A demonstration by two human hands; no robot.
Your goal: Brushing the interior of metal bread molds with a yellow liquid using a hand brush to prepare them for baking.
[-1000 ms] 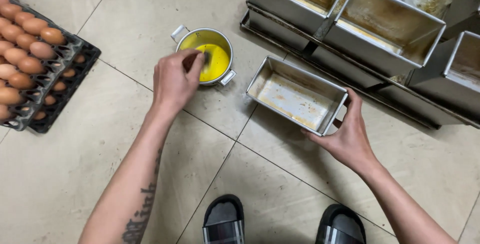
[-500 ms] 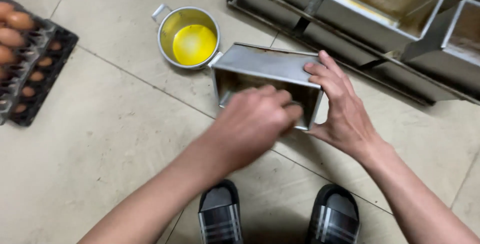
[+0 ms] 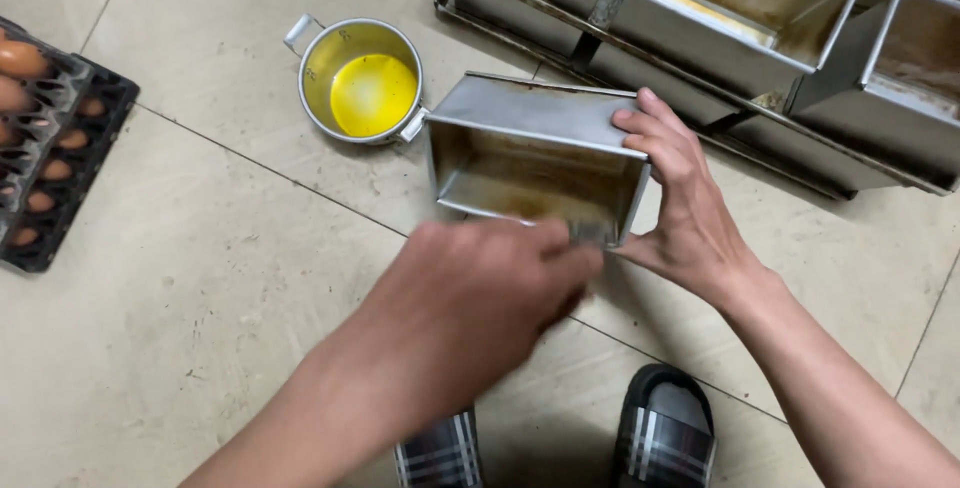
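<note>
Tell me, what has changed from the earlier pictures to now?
The left hand left the small pot of yellow liquid and came to the loaf tin. The right hand tipped that tin up onto its side, opening toward the person. The pot, egg tray and other tins stayed put.

The floor [image 3: 180,328] is laid with large beige tiles, lightly mottled and marked with small dark specks, and is divided by thin dark grout lines that run diagonally across the view. The surface is evenly lit by soft light from above, and only faint shadows are cast on the tiles. At the left edge a black egg tray [image 3: 50,188] is set flat on the floor, with brown eggs held in some of its cups. Along the top right, a row of grey metal loaf tins [image 3: 760,38] is stood on a flat metal sheet, their insides stained brown. No walls, windows or furniture are seen.
</note>
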